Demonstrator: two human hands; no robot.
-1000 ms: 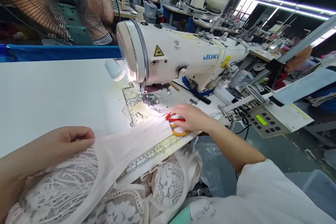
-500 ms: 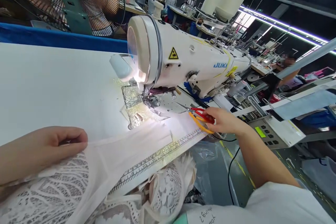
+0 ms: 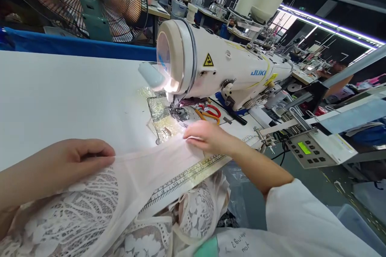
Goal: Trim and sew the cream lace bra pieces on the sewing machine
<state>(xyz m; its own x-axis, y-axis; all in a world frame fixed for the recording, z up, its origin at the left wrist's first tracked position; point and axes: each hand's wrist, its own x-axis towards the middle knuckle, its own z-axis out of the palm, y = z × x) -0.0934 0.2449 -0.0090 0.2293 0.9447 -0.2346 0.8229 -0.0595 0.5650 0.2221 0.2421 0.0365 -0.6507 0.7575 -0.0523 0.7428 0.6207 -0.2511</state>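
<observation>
A white lace bra point(image 3: 141, 174) stretches across the table's front, its lace cup at the lower left and its smooth band reaching toward the sewing machine point(image 3: 208, 64). My left hand point(image 3: 87, 158) pinches the band's upper edge beside the cup. Near the needle area, my right hand point(image 3: 208, 136) pinches the band's far end between thumb and fingers. Red-and-orange thread snips point(image 3: 212, 113) lie on the machine bed just beyond my right hand, apart from it. Part of the snips is hidden behind the machine's presser area.
A printed ruler strip point(image 3: 181, 182) runs along the table's front edge. More lace bras point(image 3: 197, 209) hang below it in front of me. At the back left stands a fan point(image 3: 90, 4). A control box point(image 3: 319, 148) is at the right.
My right hand has let go of the thread snips, leaving them on the machine bed, and has moved left to grip the band's end. My left hand keeps its pinch.
</observation>
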